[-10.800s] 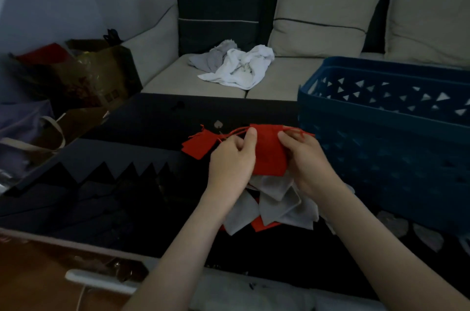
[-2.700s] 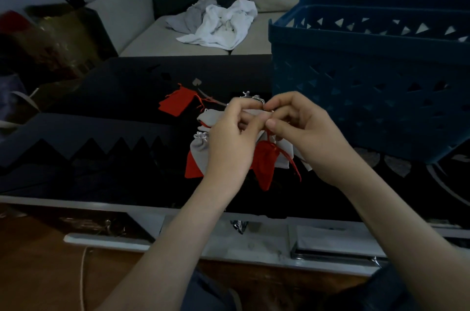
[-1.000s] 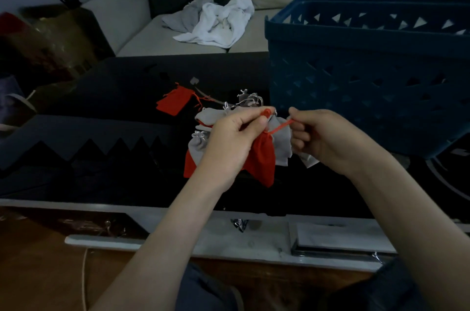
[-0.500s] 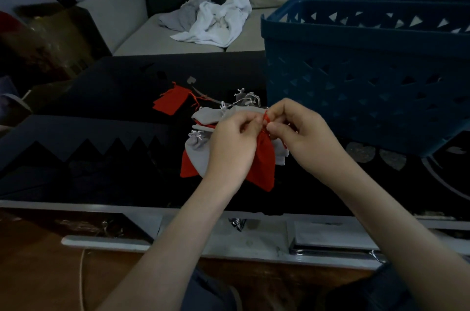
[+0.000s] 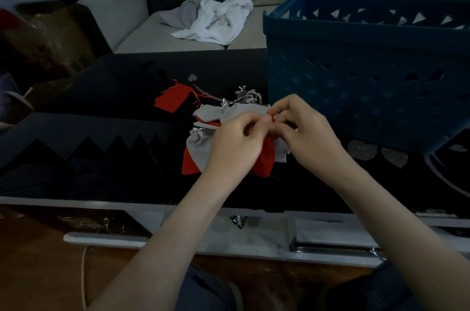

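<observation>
A small red drawstring pouch (image 5: 264,160) hangs between my hands above the dark table (image 5: 122,158). My left hand (image 5: 235,144) grips the pouch's gathered neck. My right hand (image 5: 304,132) pinches its red drawstring right at the neck, fingertips touching the left hand. Under both hands lies a pile of grey and red pouches (image 5: 201,148) with white cords. One more red pouch (image 5: 173,98) lies flat to the far left of the pile.
A big blue plastic basket (image 5: 368,64) stands on the table just right of my hands. White and grey cloths (image 5: 216,18) lie on the sofa behind. Bags (image 5: 50,36) stand at the left. A white shelf edge (image 5: 254,237) runs below the table.
A second ago my right hand held the red drawstring pulled out to the right. It has come back to the pouch's neck and meets the left hand there. The pouch hangs cinched.
</observation>
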`<state>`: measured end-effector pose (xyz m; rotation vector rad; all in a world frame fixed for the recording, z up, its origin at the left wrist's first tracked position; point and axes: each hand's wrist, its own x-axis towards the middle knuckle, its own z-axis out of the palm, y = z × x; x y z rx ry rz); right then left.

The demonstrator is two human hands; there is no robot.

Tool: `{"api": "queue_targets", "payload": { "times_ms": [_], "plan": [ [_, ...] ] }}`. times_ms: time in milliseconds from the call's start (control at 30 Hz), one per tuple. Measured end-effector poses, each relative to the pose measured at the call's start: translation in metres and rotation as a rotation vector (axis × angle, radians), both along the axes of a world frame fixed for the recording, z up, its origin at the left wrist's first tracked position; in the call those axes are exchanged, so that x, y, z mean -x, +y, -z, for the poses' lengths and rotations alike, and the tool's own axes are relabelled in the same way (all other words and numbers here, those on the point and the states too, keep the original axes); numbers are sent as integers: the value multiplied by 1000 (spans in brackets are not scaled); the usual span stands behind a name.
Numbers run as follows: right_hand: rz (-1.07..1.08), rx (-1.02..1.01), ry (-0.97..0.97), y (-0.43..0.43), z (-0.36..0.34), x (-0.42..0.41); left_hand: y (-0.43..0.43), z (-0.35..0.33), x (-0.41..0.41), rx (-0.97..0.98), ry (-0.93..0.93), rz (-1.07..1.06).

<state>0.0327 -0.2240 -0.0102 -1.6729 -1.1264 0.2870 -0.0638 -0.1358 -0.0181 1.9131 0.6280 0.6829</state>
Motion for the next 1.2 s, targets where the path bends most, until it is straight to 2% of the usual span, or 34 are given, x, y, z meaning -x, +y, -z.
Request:
{"api": "queue_targets", "payload": {
  "times_ms": [67, 133, 233, 367, 500, 633, 800, 1100, 1200],
  "plan": [
    [-9, 9, -17, -1, 0, 0, -1, -1, 0, -76, -1, 4],
    [-15, 18, -42, -2, 1, 1, -1, 1, 1, -72, -21, -6],
    [-5, 10, -40, -1, 1, 3, 0, 1, 1, 144, -98, -25],
    [49, -42, 77, 2, 1, 2, -1, -4, 0, 486, -218, -20],
    [86, -92, 230, 4, 4, 4, -2, -5, -2, 609, -248, -42],
    [34, -162, 317, 5, 2, 10, -5, -3, -5, 489, -214, -72],
    [86, -115, 229, 6, 2, 11, -8, -2, -5, 265, -123, -53],
    [172, -95, 92, 1, -1, 5, -10, -4, 1, 167, -73, 116],
    [174, -104, 83, 0, 1, 6, -8, -4, 0, 91, -82, 76]
  ]
}}
